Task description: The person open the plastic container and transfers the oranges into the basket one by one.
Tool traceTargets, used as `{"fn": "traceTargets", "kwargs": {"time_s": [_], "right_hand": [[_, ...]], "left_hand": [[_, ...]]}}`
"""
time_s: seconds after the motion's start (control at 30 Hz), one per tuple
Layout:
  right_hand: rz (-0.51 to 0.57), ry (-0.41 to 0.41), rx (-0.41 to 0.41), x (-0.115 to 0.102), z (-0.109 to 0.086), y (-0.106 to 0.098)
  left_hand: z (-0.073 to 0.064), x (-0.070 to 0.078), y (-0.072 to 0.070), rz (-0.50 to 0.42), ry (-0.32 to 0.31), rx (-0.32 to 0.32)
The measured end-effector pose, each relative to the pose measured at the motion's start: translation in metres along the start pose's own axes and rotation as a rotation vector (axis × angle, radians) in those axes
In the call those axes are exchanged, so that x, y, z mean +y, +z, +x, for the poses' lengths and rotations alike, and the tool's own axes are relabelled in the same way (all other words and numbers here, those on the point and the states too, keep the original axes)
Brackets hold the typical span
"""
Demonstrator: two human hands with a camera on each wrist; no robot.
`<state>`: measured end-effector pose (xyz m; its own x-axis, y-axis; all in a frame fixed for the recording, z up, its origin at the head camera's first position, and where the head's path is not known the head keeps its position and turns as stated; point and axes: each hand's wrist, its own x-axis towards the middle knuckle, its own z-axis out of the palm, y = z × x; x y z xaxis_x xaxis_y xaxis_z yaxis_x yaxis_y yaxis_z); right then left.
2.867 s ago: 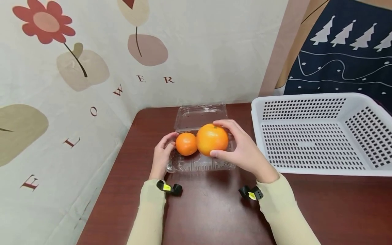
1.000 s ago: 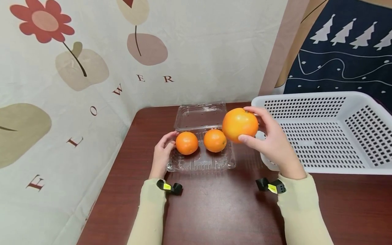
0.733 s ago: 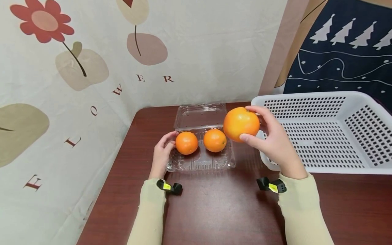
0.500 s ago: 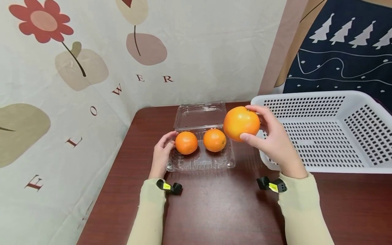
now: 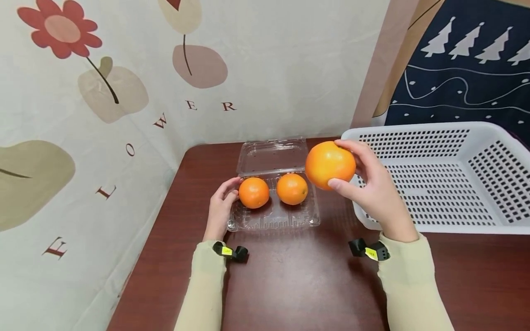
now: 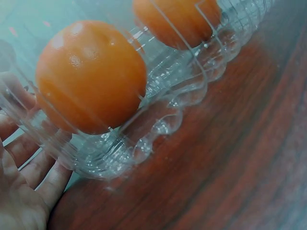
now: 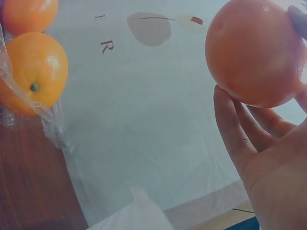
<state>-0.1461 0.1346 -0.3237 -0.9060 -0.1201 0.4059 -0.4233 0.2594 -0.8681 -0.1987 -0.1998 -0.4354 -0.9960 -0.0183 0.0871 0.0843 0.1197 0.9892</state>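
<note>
In the head view my right hand (image 5: 372, 188) holds a large orange (image 5: 330, 165) between thumb and fingers, raised right of a clear plastic clamshell box (image 5: 273, 223). The right wrist view shows the fingertips (image 7: 221, 98) against the underside of that orange. Two smaller oranges sit side by side in the box, a left one (image 5: 254, 193) and a right one (image 5: 292, 189). My left hand (image 5: 221, 207) is at the box's left wall. Its fingers (image 6: 36, 170) lie fairly straight along the outside of the plastic in the left wrist view.
The box's clear lid (image 5: 271, 156) lies folded back toward the wall. A white perforated basket (image 5: 418, 193) stands on the right, with part of its left end behind my right hand. All this is on a dark red-brown table (image 5: 290, 285) beside a printed cloth wall (image 5: 290, 82).
Since the earliest frame my right hand has carried the large orange rightward and up from over the box, uncovering the right small orange. During the last half second little has moved. The left hand stays put.
</note>
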Motion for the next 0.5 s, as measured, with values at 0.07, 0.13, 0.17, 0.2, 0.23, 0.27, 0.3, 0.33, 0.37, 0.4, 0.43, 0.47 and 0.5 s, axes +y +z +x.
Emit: {"fn": "traceTargets", "kwargs": {"time_s": [0.07, 0.13, 0.17, 0.2, 0.23, 0.27, 0.3, 0.33, 0.37, 0.4, 0.43, 0.47, 0.5], "right_hand": [[-0.004, -0.001, 0.006, -0.002, 0.0, 0.0], [0.004, 0.015, 0.008, -0.003, 0.0, 0.001], [0.011, 0.025, 0.007, -0.004, 0.0, 0.002], [0.018, 0.033, 0.005, -0.004, 0.001, 0.002], [0.025, 0.04, 0.003, -0.005, 0.001, 0.003], [0.033, 0.046, -0.001, -0.005, 0.001, 0.003], [0.038, 0.051, -0.005, -0.006, 0.001, 0.004], [0.042, 0.052, -0.009, -0.006, 0.001, 0.004], [0.04, 0.055, -0.011, -0.007, 0.001, 0.004], [0.033, 0.056, -0.01, -0.007, 0.001, 0.003], [0.026, 0.054, -0.01, -0.007, 0.001, 0.003], [0.02, 0.052, -0.008, -0.007, 0.001, 0.002], [0.013, 0.05, -0.006, -0.007, 0.001, 0.002]], "left_hand": [[-0.001, 0.004, 0.001, -0.002, 0.005, -0.007], [-0.002, 0.008, 0.002, 0.003, 0.006, -0.007], [-0.003, 0.009, 0.002, 0.006, 0.005, -0.006], [-0.004, 0.01, 0.002, 0.007, 0.004, -0.004], [-0.004, 0.01, 0.002, 0.011, 0.005, -0.004], [-0.004, 0.011, 0.002, 0.013, 0.005, -0.005], [-0.004, 0.01, 0.002, 0.014, 0.005, -0.006], [-0.004, 0.01, 0.002, 0.011, 0.007, -0.006], [-0.003, 0.009, 0.002, 0.006, 0.009, -0.006], [-0.002, 0.007, 0.001, 0.0, 0.013, -0.009], [-0.001, 0.005, 0.001, -0.006, 0.02, -0.011], [0.001, 0.001, 0.0, -0.01, 0.025, -0.012], [0.002, -0.002, 0.0, -0.013, 0.031, -0.012]]}}
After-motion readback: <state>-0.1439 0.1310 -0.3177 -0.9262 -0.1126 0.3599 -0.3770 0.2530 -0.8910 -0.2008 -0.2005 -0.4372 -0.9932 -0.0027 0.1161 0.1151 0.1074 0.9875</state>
